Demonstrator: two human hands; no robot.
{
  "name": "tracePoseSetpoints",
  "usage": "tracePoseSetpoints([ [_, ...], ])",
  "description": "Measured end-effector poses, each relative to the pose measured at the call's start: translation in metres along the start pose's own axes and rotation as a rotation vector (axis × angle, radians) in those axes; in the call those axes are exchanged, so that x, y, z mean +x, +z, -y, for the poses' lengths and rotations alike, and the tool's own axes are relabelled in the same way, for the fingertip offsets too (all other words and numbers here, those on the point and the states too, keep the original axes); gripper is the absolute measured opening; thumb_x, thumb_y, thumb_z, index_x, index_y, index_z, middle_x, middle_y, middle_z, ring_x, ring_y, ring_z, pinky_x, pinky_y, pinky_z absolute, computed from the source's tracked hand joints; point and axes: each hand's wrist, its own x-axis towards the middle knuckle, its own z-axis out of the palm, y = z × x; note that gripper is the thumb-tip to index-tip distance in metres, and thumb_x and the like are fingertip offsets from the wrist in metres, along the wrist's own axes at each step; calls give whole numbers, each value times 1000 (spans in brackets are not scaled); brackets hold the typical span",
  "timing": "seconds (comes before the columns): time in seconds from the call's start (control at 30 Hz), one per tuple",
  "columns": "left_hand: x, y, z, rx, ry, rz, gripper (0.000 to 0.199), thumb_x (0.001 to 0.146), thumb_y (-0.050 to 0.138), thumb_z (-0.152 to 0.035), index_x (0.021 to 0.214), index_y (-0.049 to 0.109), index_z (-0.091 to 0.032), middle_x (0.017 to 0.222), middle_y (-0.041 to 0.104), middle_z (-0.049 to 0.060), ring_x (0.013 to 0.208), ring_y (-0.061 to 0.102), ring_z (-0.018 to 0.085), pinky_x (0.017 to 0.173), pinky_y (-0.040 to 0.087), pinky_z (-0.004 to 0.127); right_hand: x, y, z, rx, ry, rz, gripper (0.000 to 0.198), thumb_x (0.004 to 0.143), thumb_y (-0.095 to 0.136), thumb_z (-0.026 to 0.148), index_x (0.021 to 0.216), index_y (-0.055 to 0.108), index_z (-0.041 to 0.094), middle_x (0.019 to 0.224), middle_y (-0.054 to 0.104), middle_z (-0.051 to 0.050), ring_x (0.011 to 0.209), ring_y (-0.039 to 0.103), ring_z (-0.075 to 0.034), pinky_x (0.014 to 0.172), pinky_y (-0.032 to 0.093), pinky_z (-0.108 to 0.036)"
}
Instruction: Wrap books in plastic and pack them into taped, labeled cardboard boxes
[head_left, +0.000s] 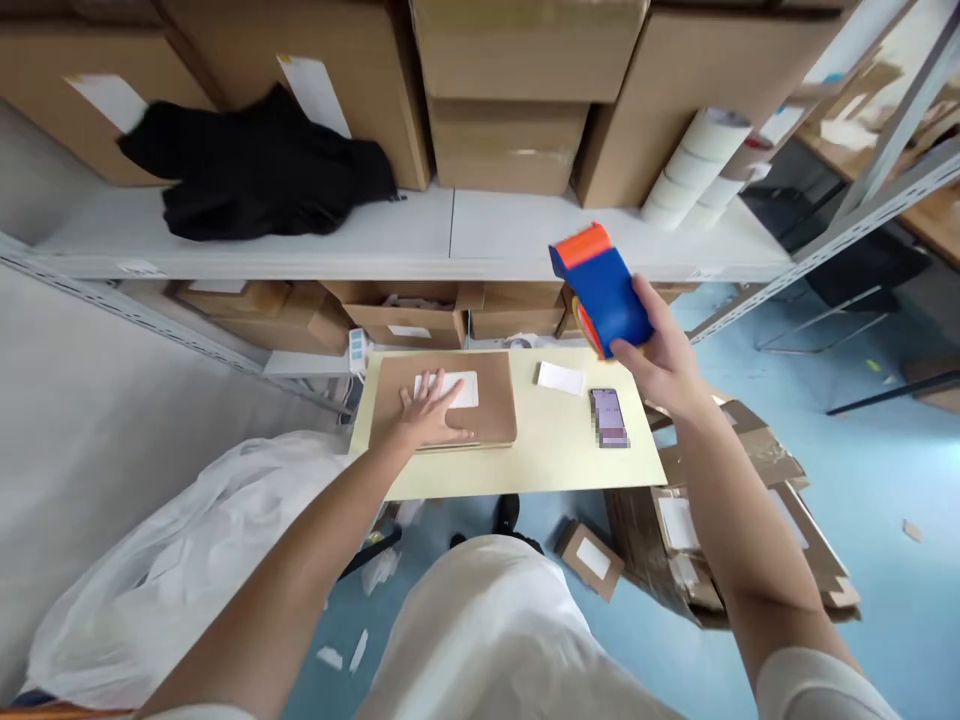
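A flat brown cardboard parcel (491, 398) with a white label (463, 385) lies on a pale yellow table (525, 460). My left hand (431, 410) rests flat on it, fingers spread over the label. My right hand (660, 360) is raised above the table's right side and grips a blue and orange tape dispenser (600, 288). A phone (608, 417) and a white card (560, 378) lie on the table between the parcel and my right hand.
A grey shelf (450, 240) behind the table carries large cardboard boxes (517, 90), a black garment (262, 170) and stacked tape rolls (697, 165). A white plastic bag (187, 560) sits at the left. Flattened cartons (720, 540) and a small parcel (590, 558) lie on the blue floor.
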Motion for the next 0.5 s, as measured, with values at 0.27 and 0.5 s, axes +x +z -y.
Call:
tracePoseSetpoints([
  [0.27,-13,4,-10,-131,-197,-204,92,79,51,-65,153,17,-22,160,5,18,146,1,40,110,9,65,205,59,-33,-435,-112,37,63,87,54,33,143,35,11,130,50,-20,126,44,-37,106,33,-55],
  [0.5,-38,14,27,-258,-578,-309,83,87,42,-59,153,17,-15,160,3,20,146,2,40,109,11,69,234,81,-53,-423,-70,73,60,83,56,25,140,42,10,132,49,-22,127,41,-37,107,30,-57],
])
